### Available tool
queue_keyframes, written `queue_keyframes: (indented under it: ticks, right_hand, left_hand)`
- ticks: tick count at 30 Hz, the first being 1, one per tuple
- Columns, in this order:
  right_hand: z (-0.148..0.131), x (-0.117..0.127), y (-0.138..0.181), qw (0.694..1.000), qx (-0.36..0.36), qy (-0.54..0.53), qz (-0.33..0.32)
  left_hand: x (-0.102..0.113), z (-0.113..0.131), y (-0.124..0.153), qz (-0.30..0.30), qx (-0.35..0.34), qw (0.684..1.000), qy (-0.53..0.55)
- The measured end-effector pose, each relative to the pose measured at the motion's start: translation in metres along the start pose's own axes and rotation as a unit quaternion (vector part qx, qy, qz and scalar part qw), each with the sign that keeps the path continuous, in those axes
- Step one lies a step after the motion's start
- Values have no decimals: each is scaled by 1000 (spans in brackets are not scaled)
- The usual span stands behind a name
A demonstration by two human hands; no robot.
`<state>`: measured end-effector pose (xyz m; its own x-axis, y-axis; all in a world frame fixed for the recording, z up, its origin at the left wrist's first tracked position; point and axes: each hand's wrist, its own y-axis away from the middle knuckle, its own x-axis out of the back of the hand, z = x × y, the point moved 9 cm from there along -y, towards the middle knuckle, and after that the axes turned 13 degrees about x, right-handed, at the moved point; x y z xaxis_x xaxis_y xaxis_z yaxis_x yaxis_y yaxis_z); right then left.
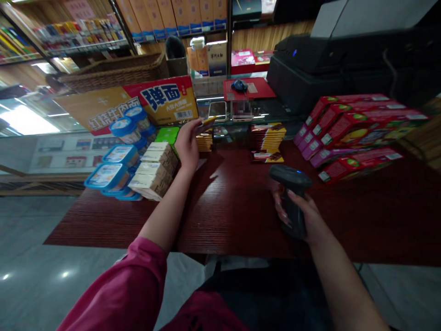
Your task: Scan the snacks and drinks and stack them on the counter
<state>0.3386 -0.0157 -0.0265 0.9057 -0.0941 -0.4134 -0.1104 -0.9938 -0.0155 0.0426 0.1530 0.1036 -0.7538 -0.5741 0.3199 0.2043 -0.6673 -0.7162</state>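
My right hand (306, 214) is wrapped around the handle of a black barcode scanner (291, 177), held over the right half of the dark wooden counter. Further left, my left hand (188, 145) pinches a thin yellow-wrapped bar (208, 121) by its end. Beneath that bar sits a stack of similar yellow bars (206, 140), partly hidden by my fingers. Another stack of yellow and brown chocolate bars (268, 142) lies ahead of the scanner, apart from it. Beside my left wrist are beige tissue packs (155, 168) and a green pack (167, 134).
Blue-lidded tubs (112, 174) stand at the counter's left edge, before a large noodle carton (127, 103). Red and purple boxes (358, 124) are stacked on the right. Behind are a glass case, a mouse (239, 85) on a red mat (262, 88) and black machines (327, 69).
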Motion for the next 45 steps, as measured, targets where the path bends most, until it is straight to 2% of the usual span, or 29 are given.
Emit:
queue_keyframes:
  ticks: [8,14,19,22,25,27,30,32,34,38,43,45]
  right_hand:
    - [-1,1,-1,1000,-1,-8,17]
    - [-3,-1,-2,1000,7,5,5]
    - [-1,0,-2,1000,4,1,6]
    - [-1,0,-1,1000,4,-13,13]
    - [-4,2,-3,999,16,-20,29]
    - [-6,6,-4,998,30,-25,46]
    - [-9,10,-7,996,51,-32,64]
    - [-10,10,-8,996,57,-34,63]
    - [-10,9,-9,996,59,-36,57]
    - [-10,7,-9,996,54,-40,58]
    - [-10,8,-7,996,48,-42,63]
    - [-11,7,-7,996,47,-44,62]
  left_hand:
    - [-7,-29,14,-73,-32,995,-59]
    - [-12,-56,19,-73,-17,989,-125]
    - [-20,-59,18,-76,9,981,-180]
    - [-21,-46,23,-79,16,983,-163]
    - [-35,-15,42,-104,-16,986,-132]
    - [-63,14,65,-180,-61,975,-112]
    - [-117,51,107,-328,-117,935,-71]
    - [-144,61,123,-378,-125,915,-66]
    - [-160,59,126,-398,-116,907,-81]
    - [-164,52,122,-396,-114,905,-106]
    - [-157,68,133,-405,-168,891,-118]
    - [-155,73,134,-402,-164,893,-118]
